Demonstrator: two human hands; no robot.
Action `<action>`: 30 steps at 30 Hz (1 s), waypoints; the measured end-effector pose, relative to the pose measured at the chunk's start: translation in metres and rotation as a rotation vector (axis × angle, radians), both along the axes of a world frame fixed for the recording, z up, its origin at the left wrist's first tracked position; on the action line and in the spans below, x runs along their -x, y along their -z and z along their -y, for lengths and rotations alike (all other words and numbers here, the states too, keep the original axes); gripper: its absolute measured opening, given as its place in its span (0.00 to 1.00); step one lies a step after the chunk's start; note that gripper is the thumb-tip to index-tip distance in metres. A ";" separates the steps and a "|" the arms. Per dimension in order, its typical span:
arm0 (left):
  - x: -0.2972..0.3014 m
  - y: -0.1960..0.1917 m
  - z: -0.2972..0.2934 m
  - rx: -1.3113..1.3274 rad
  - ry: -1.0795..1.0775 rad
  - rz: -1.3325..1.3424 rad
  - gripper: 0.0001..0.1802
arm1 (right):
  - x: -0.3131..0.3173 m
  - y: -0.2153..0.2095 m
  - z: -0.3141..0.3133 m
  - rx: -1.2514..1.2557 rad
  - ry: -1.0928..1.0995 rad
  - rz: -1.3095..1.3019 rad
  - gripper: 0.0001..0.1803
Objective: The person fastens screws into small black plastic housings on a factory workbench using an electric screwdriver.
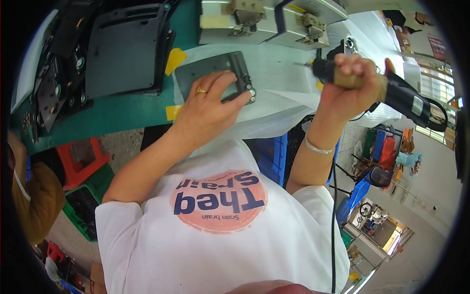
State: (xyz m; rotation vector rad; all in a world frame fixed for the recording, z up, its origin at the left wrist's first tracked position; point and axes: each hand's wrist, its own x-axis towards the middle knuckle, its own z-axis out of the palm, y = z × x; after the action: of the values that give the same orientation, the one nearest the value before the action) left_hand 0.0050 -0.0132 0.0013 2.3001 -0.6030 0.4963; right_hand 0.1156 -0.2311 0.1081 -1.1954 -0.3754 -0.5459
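While lying flat on the white sheet (274, 93) at the green bench's (112, 115) near edge, small grey plate (215, 73) being pinned by left hand (208, 105), fingers spread over it. Right hand (350, 81) clenching a black power screwdriver (391, 90), raised aside, not yet touching. Seemingly fastening pending. Crowding behind: grey housings (127, 49), metal fixtures (267, 22); open room rightward.
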 end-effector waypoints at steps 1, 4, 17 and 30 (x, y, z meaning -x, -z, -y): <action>0.001 -0.001 -0.001 0.001 0.010 0.009 0.24 | -0.004 -0.011 -0.004 -0.028 0.116 0.017 0.04; -0.001 -0.004 -0.004 -0.028 0.027 -0.006 0.25 | -0.032 -0.014 0.015 0.039 0.162 0.061 0.05; -0.001 -0.006 -0.006 -0.086 0.039 -0.046 0.25 | -0.066 0.002 0.022 -0.054 -0.008 0.149 0.27; -0.001 -0.007 -0.006 -0.090 0.035 -0.047 0.25 | -0.073 0.010 0.017 -0.082 0.013 0.173 0.12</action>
State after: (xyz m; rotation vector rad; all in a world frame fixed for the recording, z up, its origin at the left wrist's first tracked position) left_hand 0.0056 -0.0070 0.0085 2.3750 -0.6532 0.4047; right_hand 0.1887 -0.2477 0.0985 -1.0758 -0.4877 -0.6721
